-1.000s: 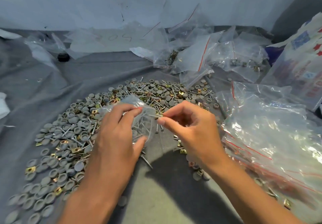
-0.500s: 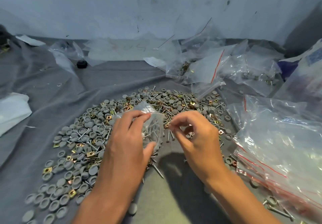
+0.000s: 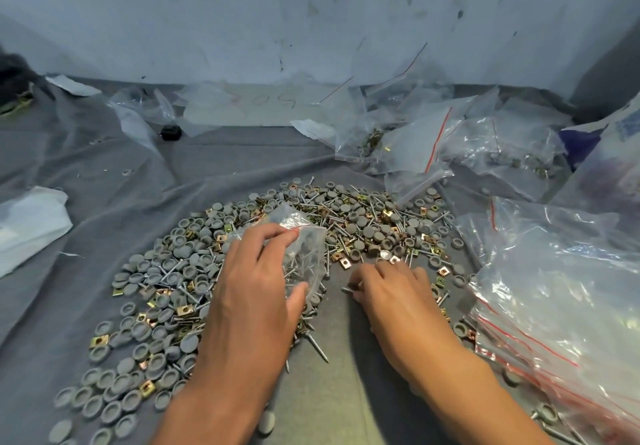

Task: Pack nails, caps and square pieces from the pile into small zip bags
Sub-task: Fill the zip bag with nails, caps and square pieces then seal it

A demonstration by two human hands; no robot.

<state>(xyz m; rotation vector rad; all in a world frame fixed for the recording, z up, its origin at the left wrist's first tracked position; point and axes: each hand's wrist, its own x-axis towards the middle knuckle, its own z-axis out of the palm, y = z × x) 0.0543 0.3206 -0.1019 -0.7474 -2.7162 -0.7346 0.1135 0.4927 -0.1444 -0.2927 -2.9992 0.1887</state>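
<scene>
A wide pile of grey round caps, brass square pieces and nails lies spread on the grey cloth. My left hand holds a small clear zip bag with several nails inside, fingers at its top edge and thumb under its lower side. My right hand is down on the cloth at the pile's near edge, its fingertips pinching a nail that lies flat there.
A big heap of clear zip bags with red strips fills the right side. More bags, some with parts, lie at the back by the wall. White paper lies at the left. A black cap sits far back.
My right hand has dropped from the bag's mouth down to the cloth and now pinches a nail there. My left hand keeps the bag, lowered slightly.
</scene>
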